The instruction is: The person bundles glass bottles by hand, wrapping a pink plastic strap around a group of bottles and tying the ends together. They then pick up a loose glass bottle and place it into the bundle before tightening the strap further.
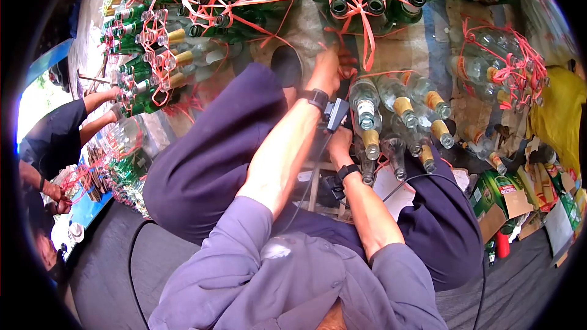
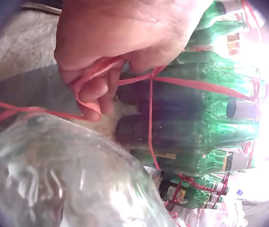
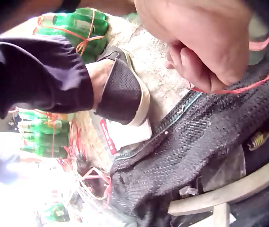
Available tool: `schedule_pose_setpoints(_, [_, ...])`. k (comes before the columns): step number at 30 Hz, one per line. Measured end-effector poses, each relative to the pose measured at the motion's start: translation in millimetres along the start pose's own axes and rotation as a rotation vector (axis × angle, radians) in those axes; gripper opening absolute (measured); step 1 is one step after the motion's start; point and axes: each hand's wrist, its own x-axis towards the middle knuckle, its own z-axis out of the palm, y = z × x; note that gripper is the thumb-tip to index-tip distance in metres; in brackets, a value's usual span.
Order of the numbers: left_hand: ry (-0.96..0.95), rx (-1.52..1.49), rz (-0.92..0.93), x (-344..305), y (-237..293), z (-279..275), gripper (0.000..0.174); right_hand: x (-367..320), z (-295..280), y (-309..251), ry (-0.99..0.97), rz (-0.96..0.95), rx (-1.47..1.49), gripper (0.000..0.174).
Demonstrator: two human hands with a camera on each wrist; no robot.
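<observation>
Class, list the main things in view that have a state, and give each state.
Left hand: curled, holding red string
Right hand: curled, gripping red string
Red string: looped through the left hand
Green bottles: tied in bundles
Clear bottles: clustered; whether fully tied, unclear
Shoe: worn on a foot

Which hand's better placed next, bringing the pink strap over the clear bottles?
Left, probably: the left hand grips the pink strap close beside a clear bottle. The right hand sits curled, farther back.
</observation>
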Motion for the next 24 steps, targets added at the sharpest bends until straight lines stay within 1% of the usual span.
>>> schedule_pose_setpoints(1, [0.000, 0.000, 0.001, 1.9, -3.1, -0.2, 0.045, -6.2, -3.8, -20.2, -0.080, -0.046, -0.105, 0.018])
schedule_pose_setpoints(2, [-0.018, 0.028, 0.018, 2.2, -6.4, 0.5, 0.046, -10.9, -4.7, -28.6, -0.163, -0.091, -0.211, 0.017])
schedule_pose_setpoints(3, [-0.036, 0.055, 0.033, 1.5, -9.0, -0.5, 0.046, -11.7, -0.1, -16.1, -0.167, -0.090, -0.211, 0.017])
schedule_pose_setpoints(4, [-0.036, 0.055, 0.035, 0.8, -9.1, -3.3, 0.046, -11.0, 6.1, -7.7, -0.182, -0.033, -0.075, 0.017])
schedule_pose_setpoints(5, [-0.051, 0.098, 0.061, -2.0, -6.4, -5.1, 0.044, -11.3, 8.9, -15.0, -0.195, 0.022, 0.061, 0.017])
schedule_pose_setpoints(6, [-0.065, 0.141, 0.085, -5.1, -3.9, -7.1, 0.042, -12.1, 9.8, -21.8, -0.195, 0.018, 0.060, 0.017])
schedule_pose_setpoints(7, [-0.067, 0.140, 0.088, -9.2, -0.3, -11.3, 0.042, -13.3, 10.4, -28.5, -0.143, -0.131, -0.053, 0.017])
schedule_pose_setpoints(8, [-0.028, 0.303, 0.189, -21.7, 9.2, -11.6, 0.043, -16.8, 9.0, -47.4, -0.090, -0.279, -0.167, 0.017])
schedule_pose_setpoints(9, [0.014, 0.466, 0.290, -32.4, 14.9, -11.1, 0.044, -21.1, 6.8, -61.4, -0.121, -0.118, 0.032, 0.019])
schedule_pose_setpoints(10, [0.013, 0.463, 0.295, -39.4, 15.5, -10.8, 0.044, -23.8, 1.9, -78.1, -0.122, -0.123, 0.030, 0.019])
schedule_pose_setpoints(11, [0.062, 0.413, 0.283, -46.4, 16.3, -10.9, 0.045, -26.2, -3.7, -95.2, -0.154, -0.129, 0.000, 0.021])
schedule_pose_setpoints(12, [0.110, 0.362, 0.270, -47.9, 16.2, -13.4, 0.046, -27.5, -7.0, -105.2, -0.186, -0.135, -0.029, 0.023])
schedule_pose_setpoints(13, [0.111, 0.358, 0.276, -44.8, 12.8, -17.8, 0.046, -29.6, -8.5, -114.3, -0.189, -0.141, -0.032, 0.023])
schedule_pose_setpoints(15, [0.081, 0.757, 0.276, -21.7, -13.7, -38.6, 0.045, -33.2, -10.0, -122.4, -0.204, -0.196, 0.032, 0.025])
schedule_pose_setpoints(16, [0.058, 0.843, 0.271, -21.2, -23.6, -42.8, 0.038, -34.2, -9.7, -121.0, -0.208, -0.200, 0.028, 0.025])
schedule_pose_setpoints(18, [0.002, 0.857, 0.158, -28.6, -33.8, -43.8, 0.034, -33.1, -7.4, -113.0, -0.228, -0.123, 0.130, 0.027])
schedule_pose_setpoints(19, [0.005, 0.851, 0.160, -32.7, -39.9, -44.3, 0.034, -32.7, -6.6, -108.7, -0.228, 0.021, 0.238, 0.028])
schedule_pose_setpoints(20, [-0.027, 0.737, 0.047, -40.3, -43.4, -42.3, 0.029, -31.3, -5.1, -105.9, -0.232, 0.020, 0.233, 0.028])
schedule_pose_setpoints(21, [-0.058, 0.620, -0.066, -47.1, -43.6, -40.1, 0.025, -30.5, -3.4, -102.7, -0.224, 0.007, 0.289, 0.028])
schedule_pose_setpoints(22, [-0.053, 0.614, -0.065, -48.9, -43.1, -41.4, 0.025, -29.4, -1.2, -99.9, -0.218, -0.006, 0.344, 0.028])
schedule_pose_setpoints(23, [-0.076, 0.568, -0.044, -45.6, -46.7, -47.8, 0.022, -40.9, -7.4, -142.0, -0.218, 0.258, 0.474, 0.027])
schedule_pose_setpoints(24, [-0.098, 0.523, -0.022, -44.2, -47.5, -52.1, 0.019, -40.3, -7.3, -138.4, -0.226, 0.257, 0.471, 0.027])
